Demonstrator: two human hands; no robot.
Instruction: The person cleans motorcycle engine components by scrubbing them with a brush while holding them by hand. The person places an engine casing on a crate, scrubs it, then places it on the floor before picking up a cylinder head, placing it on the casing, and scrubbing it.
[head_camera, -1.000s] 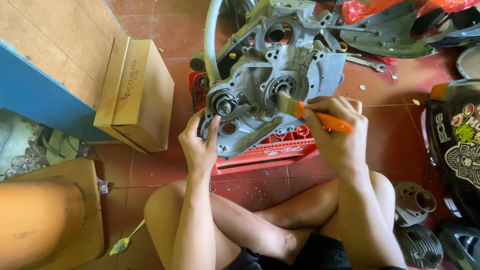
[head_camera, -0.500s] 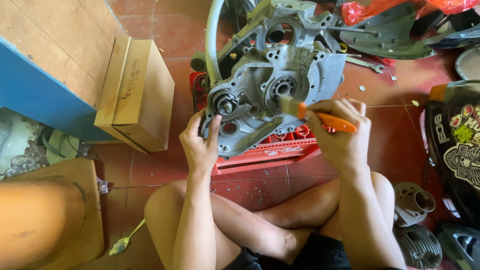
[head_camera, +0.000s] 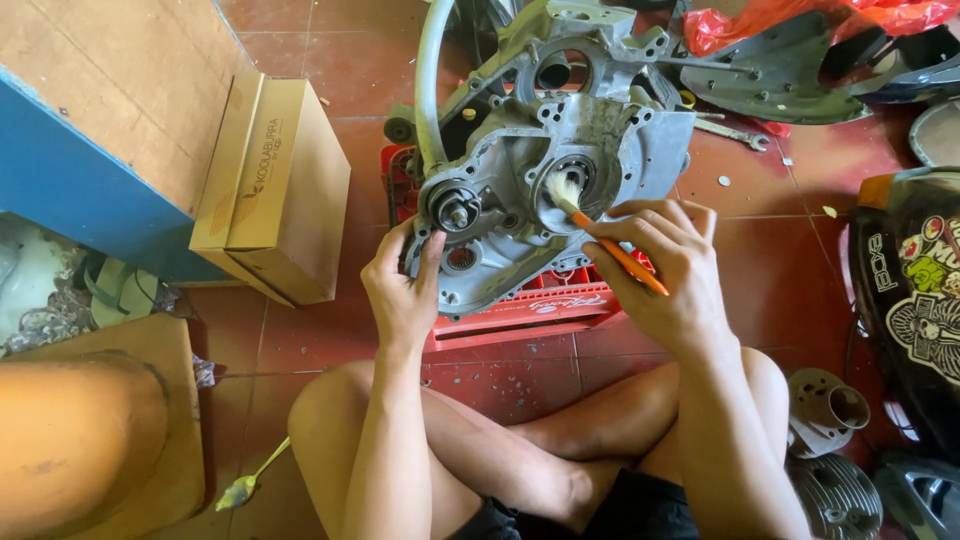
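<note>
A brown cardboard box sits on the red tile floor, a wrench lying well apart

Grey engine casing tilted on red crate; orange-handled brush bristles against it.

red tiled floor; blue-edged wooden board

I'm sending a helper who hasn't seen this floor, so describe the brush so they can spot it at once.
Find the grey metal engine casing propped on the red plastic crate on the tiled floor. The person's right hand holds the brush against a round bearing hole in that casing. It is the only orange-handled tool there, with pale bristles.
</note>
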